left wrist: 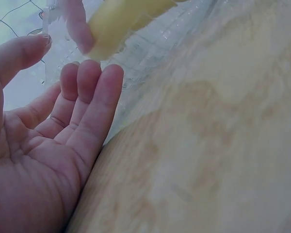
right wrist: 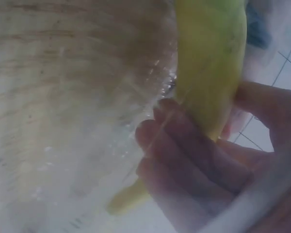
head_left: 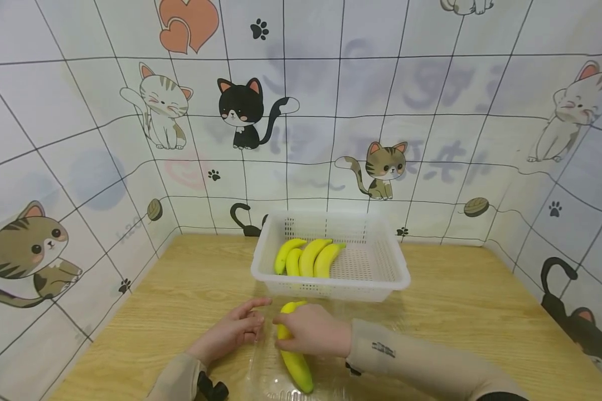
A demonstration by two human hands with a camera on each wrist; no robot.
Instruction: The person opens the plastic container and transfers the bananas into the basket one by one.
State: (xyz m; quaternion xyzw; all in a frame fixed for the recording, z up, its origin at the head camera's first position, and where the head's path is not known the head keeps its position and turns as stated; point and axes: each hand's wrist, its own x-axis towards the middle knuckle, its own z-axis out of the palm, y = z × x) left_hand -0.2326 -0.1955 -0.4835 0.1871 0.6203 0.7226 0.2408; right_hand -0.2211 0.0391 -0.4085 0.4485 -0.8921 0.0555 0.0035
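My right hand (head_left: 315, 332) grips a yellow banana (head_left: 298, 370) with a greenish lower end, fingers and thumb around its upper part. It holds the banana over a clear plastic container (head_left: 267, 370) on the table; whether the banana touches the bottom I cannot tell. In the right wrist view the banana (right wrist: 208, 53) lies between thumb and fingers. My left hand (head_left: 231, 333) is at the container's left side, fingers loosely bent. The left wrist view shows its palm (left wrist: 43, 155) holding nothing, with the thumb tip by the container's clear edge.
Behind the hands stands a white perforated basket (head_left: 381, 281) with several bananas (head_left: 308, 259) in its left half. The wooden table (head_left: 190, 278) meets walls (head_left: 311, 139) covered in a cat-printed sheet at the back and sides.
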